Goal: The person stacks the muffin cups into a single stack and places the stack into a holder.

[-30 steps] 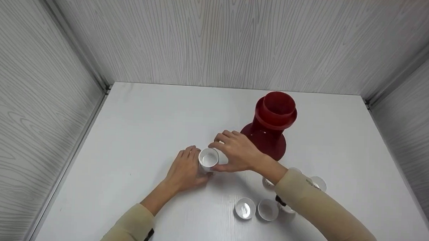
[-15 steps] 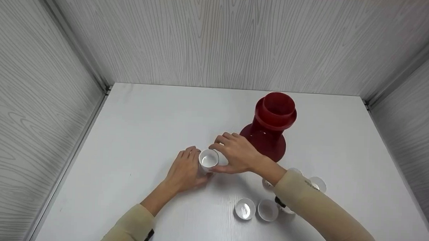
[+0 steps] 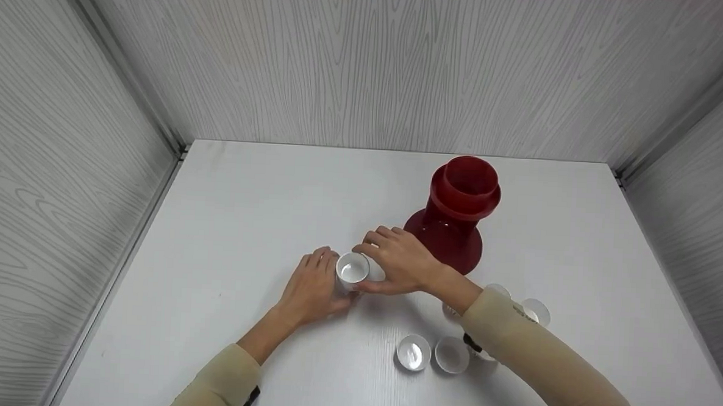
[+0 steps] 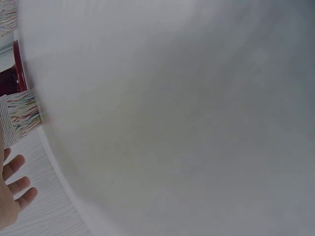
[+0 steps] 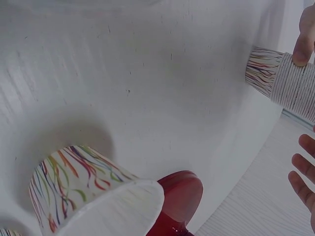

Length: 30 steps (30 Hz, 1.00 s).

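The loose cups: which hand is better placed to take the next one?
Probably the right hand: the loose cups stand on that side, some partly behind its sleeve, while the left hand is across the cup stack from them.

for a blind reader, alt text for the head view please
A person's left hand and right hand hold a stack of white cups at a white table. Beyond the right hand is a red, open-topped stand; more white cups sit nearer, some partly hidden by the right sleeve.

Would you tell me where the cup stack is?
In the head view, the cup stack is below centre, between the left hand and right hand, left of the red stand.
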Motion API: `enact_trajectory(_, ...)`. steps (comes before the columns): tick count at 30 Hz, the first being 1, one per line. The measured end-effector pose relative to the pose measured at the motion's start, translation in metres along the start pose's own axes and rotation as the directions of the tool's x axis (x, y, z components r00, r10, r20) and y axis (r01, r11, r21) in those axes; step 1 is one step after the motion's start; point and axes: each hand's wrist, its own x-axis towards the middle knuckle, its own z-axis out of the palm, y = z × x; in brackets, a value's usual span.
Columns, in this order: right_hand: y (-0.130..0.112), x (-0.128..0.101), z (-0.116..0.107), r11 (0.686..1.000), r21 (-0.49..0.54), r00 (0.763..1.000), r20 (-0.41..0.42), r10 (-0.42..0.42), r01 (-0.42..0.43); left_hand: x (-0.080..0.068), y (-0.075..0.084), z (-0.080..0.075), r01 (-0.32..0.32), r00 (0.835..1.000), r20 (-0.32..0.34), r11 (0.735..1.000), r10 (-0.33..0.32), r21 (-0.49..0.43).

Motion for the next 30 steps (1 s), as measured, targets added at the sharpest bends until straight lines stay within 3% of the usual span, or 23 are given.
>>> enact_trajectory(12,-0.001,-0.001,-0.001,1.0,0.017,1.0,0.005,0.012,-0.012,0.001,0.0,0.001,0.006,1.0,-0.002,1.0,-0.006,-0.025)
enact_trajectory(30,0.011,-0.015,-0.02,1.0,-0.011,0.998,-0.057,-0.014,0.013,0.0,0.0,0.0,0.0,1.0,-0.012,1.0,0.0,-0.023)
